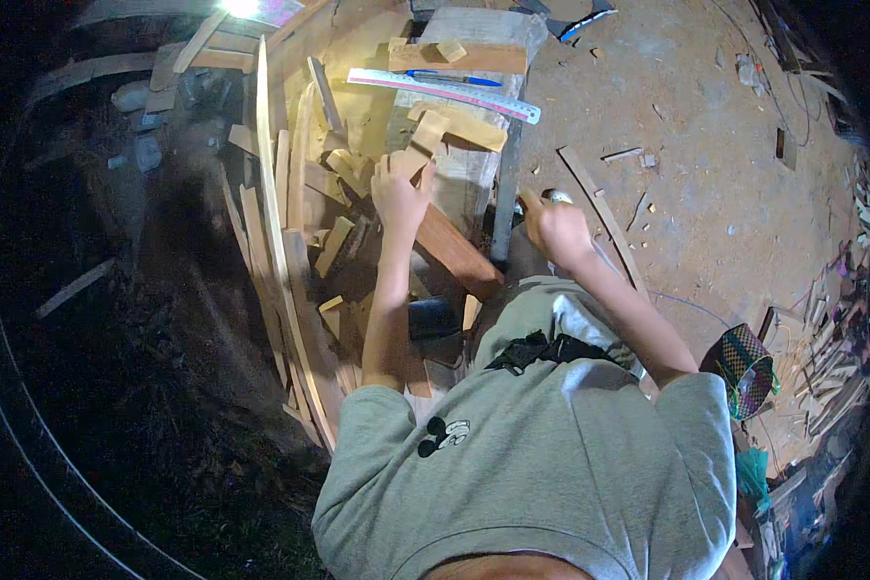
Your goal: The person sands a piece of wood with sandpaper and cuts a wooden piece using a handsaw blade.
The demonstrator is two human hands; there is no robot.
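My left hand (401,196) is closed around a short light wooden block (427,133), which lies at a slant on the grey plank bench (459,184). A reddish-brown wooden board (454,253) runs from beneath that hand toward my lap. Right of the bench's edge, my right hand (559,235) forms a fist. A shiny rounded metal part (556,195) shows just beyond its knuckles, but what the fist holds is hidden. Ahead of the block rest a pale wooden offcut (472,129), a pinkish-white ruler (442,94) and a blue pen (452,78).
A wooden piece (474,58) lies across the bench's far end. Long wooden strips (278,213) and offcuts crowd the left side. On the dirt floor (691,203) at right lie a curved strip (599,215), scraps and a checkered bag (742,367).
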